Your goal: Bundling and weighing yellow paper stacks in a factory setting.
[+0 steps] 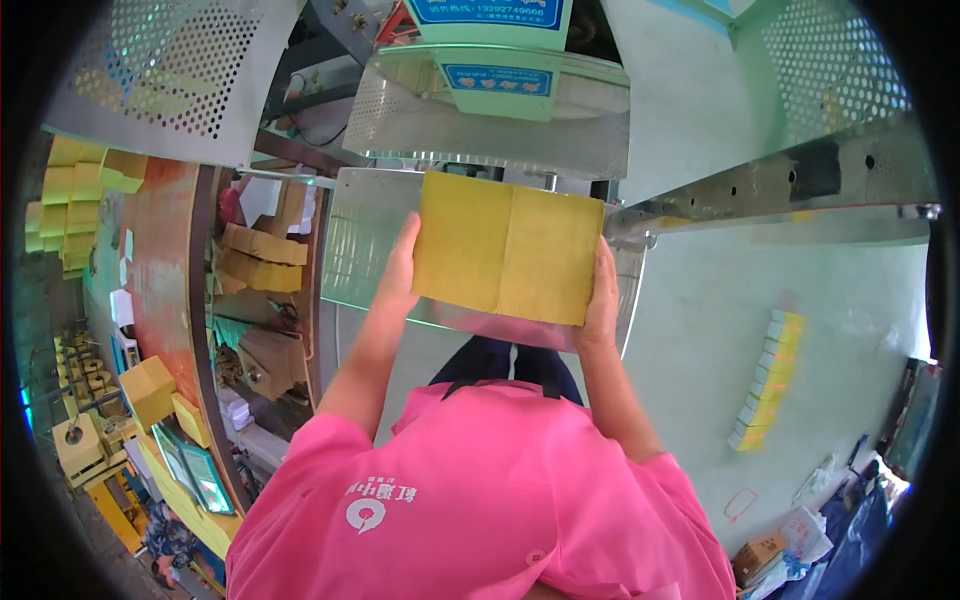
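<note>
A yellow-brown cardboard box (pixel 508 250) with a seam down its middle is held level between my two hands, above a shiny metal machine table (pixel 368 215). My left hand (pixel 402 262) presses flat along the box's left side. On the opposite side, my right hand (pixel 600 305) grips near the lower right corner. The box hides most of my fingers and its own underside. Just beyond it is the machine's perforated metal guard (pixel 490 135).
A perforated panel (pixel 165 75) rises at the upper left, and a drilled metal rail (pixel 790 175) juts in from the right. Left of me stands a shelf holding cardboard pieces (pixel 262 260). Yellow boxes (pixel 75 195) are stacked far left; more boxes (pixel 768 380) line the floor at right.
</note>
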The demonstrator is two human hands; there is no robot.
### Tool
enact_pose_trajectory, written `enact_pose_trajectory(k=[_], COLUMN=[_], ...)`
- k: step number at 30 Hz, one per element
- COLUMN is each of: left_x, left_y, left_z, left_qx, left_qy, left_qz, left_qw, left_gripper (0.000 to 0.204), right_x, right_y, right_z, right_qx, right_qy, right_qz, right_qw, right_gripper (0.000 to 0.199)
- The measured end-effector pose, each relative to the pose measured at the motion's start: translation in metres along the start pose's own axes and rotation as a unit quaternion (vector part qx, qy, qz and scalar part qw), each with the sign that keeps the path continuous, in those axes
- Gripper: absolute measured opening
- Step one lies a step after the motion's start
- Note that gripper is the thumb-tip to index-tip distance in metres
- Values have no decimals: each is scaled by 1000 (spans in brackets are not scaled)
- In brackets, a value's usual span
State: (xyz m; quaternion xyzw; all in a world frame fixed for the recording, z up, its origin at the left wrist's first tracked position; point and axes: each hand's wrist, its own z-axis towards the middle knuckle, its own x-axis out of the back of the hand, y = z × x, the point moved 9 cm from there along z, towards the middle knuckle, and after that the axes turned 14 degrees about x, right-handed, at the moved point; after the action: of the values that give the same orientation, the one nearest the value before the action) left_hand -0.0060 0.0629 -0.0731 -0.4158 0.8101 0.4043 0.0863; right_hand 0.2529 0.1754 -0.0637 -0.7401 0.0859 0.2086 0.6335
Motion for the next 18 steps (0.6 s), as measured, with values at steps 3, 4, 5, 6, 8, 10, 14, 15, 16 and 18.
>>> enact_pose_trajectory(k=[3,4,5,6,8,10,14,15,16,18], left_x=[-5,-8,-12,-19,-33,-45,-46,-41,-40,-37], left_y=[-5,-8,-7,-5,6,29,56,58,62,67], left_z=[-1,-1,0,2,5,9,38,47,55,64], left_qx=[0,17,15,-3,-15,-43,-68,-61,-57,-54], left_qy=[-29,-43,-46,-52,-64,-54,-52,-47,-41,-56], left_qz=[-35,-55,-57,-53,-46,-24,-8,9,26,34], left_qw=[999,997,997,997,997,997,996,997,997,996], left_gripper=[54,53,53,53,54,57,59,59,59,56], right_x=[-13,-13,-13,-14,-20,-35,-59,-63,-63,-61], right_y=[-9,-4,-1,-1,-6,-18,-26,-24,-22,-17], right_z=[-2,-4,-5,1,20,40,80,80,84,91], right_qx=[22,11,0,3,19,26,40,39,34,27], right_qy=[-22,-2,17,15,-1,-22,-99,-102,-80,-64], right_qz=[14,25,37,36,38,43,60,60,37,14], right_qw=[999,1000,999,999,999,998,992,992,996,997], right_gripper=[49,50,52,52,51,51,53,53,54,55])
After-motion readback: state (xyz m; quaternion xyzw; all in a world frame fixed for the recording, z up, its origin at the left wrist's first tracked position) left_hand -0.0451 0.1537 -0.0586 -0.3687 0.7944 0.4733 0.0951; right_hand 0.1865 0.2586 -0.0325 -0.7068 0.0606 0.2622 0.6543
